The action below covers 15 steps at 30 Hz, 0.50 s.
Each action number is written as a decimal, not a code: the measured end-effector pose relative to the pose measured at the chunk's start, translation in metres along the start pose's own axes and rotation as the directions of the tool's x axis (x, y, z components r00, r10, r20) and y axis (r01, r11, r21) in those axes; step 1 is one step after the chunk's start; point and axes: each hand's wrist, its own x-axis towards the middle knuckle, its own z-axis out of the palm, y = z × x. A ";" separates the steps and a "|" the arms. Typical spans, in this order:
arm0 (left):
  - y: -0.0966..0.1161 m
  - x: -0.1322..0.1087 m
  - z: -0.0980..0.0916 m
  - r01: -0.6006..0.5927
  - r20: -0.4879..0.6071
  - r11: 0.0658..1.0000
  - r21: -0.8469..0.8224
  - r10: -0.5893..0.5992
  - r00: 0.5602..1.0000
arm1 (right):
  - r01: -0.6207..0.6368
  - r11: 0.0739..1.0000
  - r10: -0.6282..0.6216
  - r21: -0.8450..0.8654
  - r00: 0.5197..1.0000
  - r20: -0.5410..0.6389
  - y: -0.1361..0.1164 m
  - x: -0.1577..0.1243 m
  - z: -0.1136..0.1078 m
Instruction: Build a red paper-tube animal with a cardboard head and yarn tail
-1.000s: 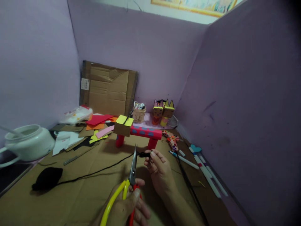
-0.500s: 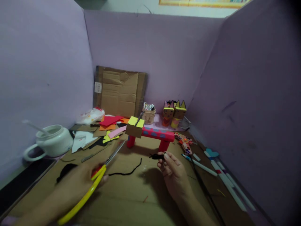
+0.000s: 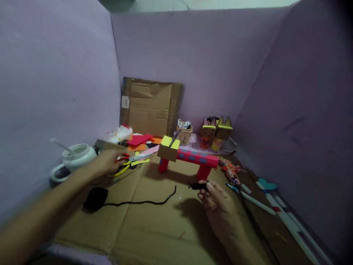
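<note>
My left hand (image 3: 110, 162) reaches over the paper scraps at the left, its fingers closed at the red handle of a pair of scissors (image 3: 134, 159). The other handle is yellow, and the blades point right over the scraps. My right hand (image 3: 217, 198) pinches a small bundle of black yarn (image 3: 198, 186) between thumb and fingers, loose ends pointing left. Behind it stands a red paper figure (image 3: 197, 157) with blue spots, two visible legs and a box head (image 3: 168, 151) with a yellow top. A ball of black yarn (image 3: 96, 198) lies at the left, its strand trailing right.
A white pot (image 3: 78, 156) with a stick in it stands left. Cardboard sheets (image 3: 151, 106) lean on the back wall, near a basket of pens (image 3: 185, 132) and two box-headed figures (image 3: 216, 134). Glue sticks (image 3: 256, 202) and white strips (image 3: 289, 217) lie right.
My left hand has carried the scissors forward to the paper scraps, uncovering the yarn ball. My right hand still pinches the yarn bundle. The view has shifted left.
</note>
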 end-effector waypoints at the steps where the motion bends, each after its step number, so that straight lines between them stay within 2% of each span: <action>1: -0.004 -0.009 -0.002 0.024 0.024 0.995 0.102 -0.027 0.999 | -0.004 1.000 0.004 -0.005 1.000 -0.005 0.000 0.000 0.000; 2: -0.009 -0.020 -0.004 0.036 0.067 0.976 0.217 -0.052 0.996 | -0.007 1.000 0.007 -0.008 1.000 -0.011 0.000 0.000 0.000; 4: -0.019 -0.046 -0.004 0.086 0.114 0.947 0.310 -0.126 0.985 | -0.008 1.000 0.008 -0.015 1.000 -0.012 0.000 0.000 0.000; 6: -0.026 -0.071 0.002 0.040 0.147 0.955 0.293 -0.086 0.985 | -0.001 1.000 0.001 -0.018 1.000 0.000 0.001 0.000 -0.001; 7: -0.028 -0.079 0.008 -0.020 0.179 0.967 0.253 -0.026 0.984 | -0.001 1.000 0.001 -0.020 1.000 0.004 0.002 0.000 -0.001; 9: -0.030 -0.083 0.018 -0.083 0.162 0.983 0.163 0.057 0.985 | -0.013 1.000 0.013 -0.024 1.000 -0.005 0.004 0.000 -0.003; 11: -0.027 -0.068 0.019 -0.101 0.095 0.991 0.090 0.092 0.991 | -0.038 0.999 0.038 -0.023 0.999 -0.024 0.006 0.001 -0.004; 12: -0.025 -0.054 0.015 -0.076 0.034 0.995 0.065 0.074 0.997 | -0.048 0.999 0.047 -0.022 0.998 -0.031 0.007 0.002 -0.005; 14: -0.016 -0.017 -0.003 -0.086 -0.120 0.996 -0.006 0.084 0.989 | -0.045 0.999 0.044 -0.028 0.999 -0.031 0.008 0.002 -0.006; 15: -0.011 0.004 -0.016 -0.032 -0.247 0.996 -0.082 0.010 0.969 | -0.040 0.999 0.039 -0.034 0.999 -0.031 0.008 0.002 -0.006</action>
